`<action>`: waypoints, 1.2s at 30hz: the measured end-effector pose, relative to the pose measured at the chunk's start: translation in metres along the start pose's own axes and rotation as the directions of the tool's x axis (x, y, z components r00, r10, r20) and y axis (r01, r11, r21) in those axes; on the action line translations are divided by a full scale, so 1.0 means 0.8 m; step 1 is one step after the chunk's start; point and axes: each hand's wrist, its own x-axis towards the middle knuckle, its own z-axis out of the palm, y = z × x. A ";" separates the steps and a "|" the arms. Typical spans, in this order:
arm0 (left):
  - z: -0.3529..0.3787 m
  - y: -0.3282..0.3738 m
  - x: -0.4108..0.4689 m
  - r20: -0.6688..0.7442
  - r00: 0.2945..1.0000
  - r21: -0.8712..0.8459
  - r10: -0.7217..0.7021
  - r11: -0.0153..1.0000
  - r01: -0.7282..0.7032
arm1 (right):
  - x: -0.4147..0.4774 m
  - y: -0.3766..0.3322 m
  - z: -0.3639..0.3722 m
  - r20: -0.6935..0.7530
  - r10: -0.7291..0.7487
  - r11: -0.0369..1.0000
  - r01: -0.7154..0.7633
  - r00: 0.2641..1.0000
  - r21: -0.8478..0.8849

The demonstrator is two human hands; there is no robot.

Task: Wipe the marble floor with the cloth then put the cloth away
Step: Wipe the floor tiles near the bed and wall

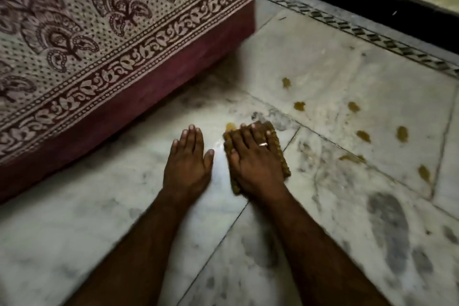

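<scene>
On the marble floor [124, 206], right hand [253, 156] presses flat on the cloth [280, 149] (fingers spread); left hand [188, 156] flat, empty

Both hands are lying flat on the marble floor [310, 218] side by side, the left hand [186, 161] just beside the right hand [255, 164] but apart from it. The right hand is pressing down on the cloth [282, 154], which is lying under its palm. A bed cover [99, 45] is hanging to the left and behind. Spill spots [363, 136] are lying scattered to the right, with one spot [230, 126] touching the cloth's far edge. A skirting [372, 5] is running behind.
</scene>
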 end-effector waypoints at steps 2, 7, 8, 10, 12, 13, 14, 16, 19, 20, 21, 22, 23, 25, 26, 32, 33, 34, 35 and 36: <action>0.001 -0.002 0.000 -0.035 0.999 -0.012 -0.005 1.000 0.004 | -0.019 0.015 0.005 -0.025 0.160 0.987 -0.160 0.987 0.010; 0.003 -0.001 -0.002 -0.078 0.997 -0.022 0.002 1.000 -0.004 | -0.115 -0.010 0.012 0.078 0.240 0.970 -0.241 0.968 0.006; 0.004 -0.001 -0.003 -0.091 0.996 -0.012 0.007 1.000 -0.008 | -0.123 -0.022 0.010 0.076 0.211 0.976 -0.213 0.975 0.032; 0.006 -0.001 -0.003 -0.099 0.995 -0.002 0.017 1.000 -0.017 | -0.111 -0.039 0.008 0.052 0.108 0.993 -0.110 0.993 0.045; 0.007 -0.003 -0.004 -0.116 0.993 0.004 0.031 1.000 -0.031 | -0.075 -0.050 0.009 0.017 -0.038 0.999 0.038 0.999 0.008; 0.007 -0.005 -0.004 -0.133 0.990 0.008 0.041 0.999 -0.040 | -0.052 -0.053 0.009 0.005 -0.081 0.997 0.081 0.997 0.013; 0.007 -0.007 -0.003 -0.153 0.987 0.015 0.050 0.999 -0.048 | -0.027 -0.055 0.009 0.010 -0.108 0.993 0.107 0.994 0.043; 0.008 -0.008 -0.003 -0.179 0.981 0.038 0.070 0.997 -0.064 | 0.019 -0.052 0.011 0.045 -0.174 0.983 0.171 0.984 0.071; 0.008 -0.006 -0.002 -0.189 0.980 0.051 0.063 0.997 -0.054 | 0.071 -0.037 0.015 0.055 -0.212 0.977 0.212 0.976 0.015; 0.007 -0.005 -0.002 -0.176 0.983 0.051 0.052 0.998 -0.043 | 0.082 -0.030 0.014 0.054 -0.187 0.982 0.187 0.981 0.001; 0.006 -0.005 -0.003 -0.159 0.986 0.044 0.041 0.998 -0.035 | 0.089 -0.023 0.011 0.046 -0.148 0.989 0.149 0.988 -0.004; 0.004 -0.005 -0.003 -0.147 0.989 0.039 0.034 0.999 -0.029 | 0.095 -0.017 0.008 0.033 -0.105 0.994 0.105 0.994 -0.006; 0.004 -0.003 -0.004 -0.136 0.990 0.037 0.030 0.999 -0.026 | 0.095 -0.007 0.006 0.023 -0.055 0.998 0.055 0.998 -0.008; 0.003 -0.003 -0.002 -0.118 0.993 0.033 0.024 0.999 -0.021 | 0.088 0.017 0.001 0.013 0.039 0.999 -0.039 0.999 0.000; 0.003 -0.004 -0.002 -0.115 0.993 0.030 0.019 0.999 -0.015 | 0.078 0.030 -0.002 -0.001 0.084 0.996 -0.084 0.996 -0.001; 0.004 -0.003 -0.005 -0.096 0.995 0.028 0.018 0.999 -0.016 | -0.019 0.091 -0.013 0.003 0.361 0.932 -0.361 0.933 -0.030; 0.003 -0.002 -0.006 -0.104 0.994 0.019 0.016 1.000 -0.014 | -0.039 0.092 -0.012 0.020 0.408 0.913 -0.407 0.913 -0.024; 0.001 0.000 -0.005 -0.107 0.994 0.010 0.015 1.000 -0.014 | -0.058 0.090 -0.011 0.014 0.440 0.898 -0.440 0.898 -0.022; -0.001 0.001 -0.005 -0.109 0.994 0.004 0.018 1.000 -0.017 | -0.076 0.083 -0.009 -0.004 0.458 0.889 -0.458 0.889 -0.018; -0.002 0.002 -0.005 -0.108 0.994 0.005 0.027 1.000 -0.027 | -0.091 0.073 -0.008 -0.023 0.465 0.885 -0.465 0.885 -0.022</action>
